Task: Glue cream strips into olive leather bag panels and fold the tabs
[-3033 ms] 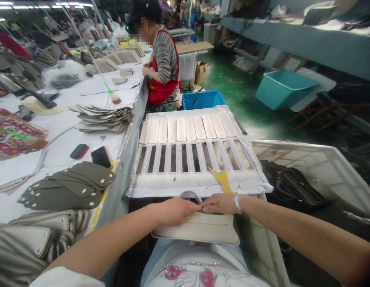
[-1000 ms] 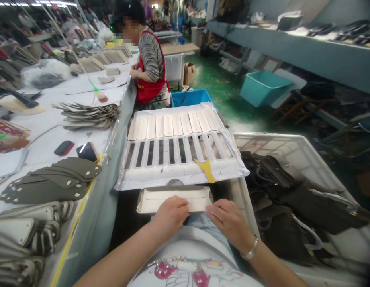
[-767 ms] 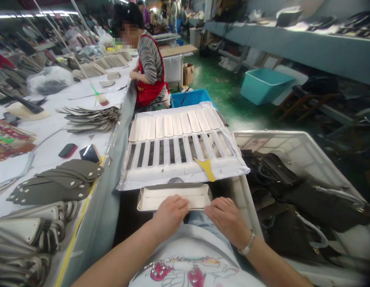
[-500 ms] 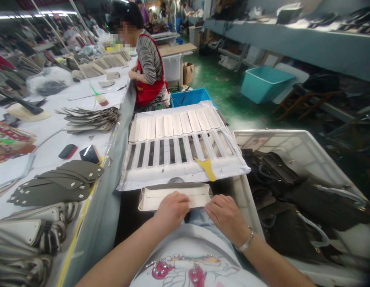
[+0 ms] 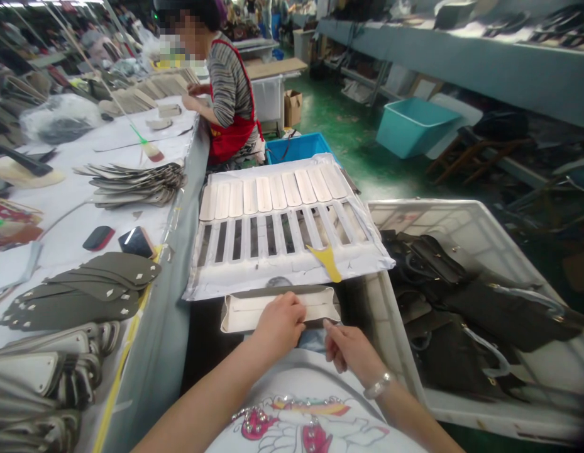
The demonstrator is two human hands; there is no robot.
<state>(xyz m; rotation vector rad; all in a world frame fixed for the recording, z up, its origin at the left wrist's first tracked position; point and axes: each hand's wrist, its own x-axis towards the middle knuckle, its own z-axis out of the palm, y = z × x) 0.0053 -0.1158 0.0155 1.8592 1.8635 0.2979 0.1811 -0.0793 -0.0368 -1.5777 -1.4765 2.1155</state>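
Note:
Above my lap lies a long cream-lined panel (image 5: 242,313) with a dark outer side and raised, folded edges. My left hand (image 5: 282,321) grips its near edge around the middle, thumb and fingers closed together. At the near right corner, my right hand (image 5: 351,352) has one fingertip at the panel's edge, its other fingers loosely bent and apart below. Just beyond the panel, a white slotted board (image 5: 225,283) carries a row of narrow cream strips (image 5: 264,193). A yellow forked piece (image 5: 327,262) sits on the board's near right part.
On the left table, dark flat pieces (image 5: 84,289) and stacked handle-like parts (image 5: 32,371) lie near the edge. A white crate (image 5: 461,204) with dark bags (image 5: 490,308) stands at right. Beyond the board are a blue bin (image 5: 303,149) and a person in a red apron (image 5: 232,135).
My right hand has loosened from the panel's right corner and drawn slightly down, its fingers parting. My left hand still grips the near edge, and the panel has shifted slightly right.

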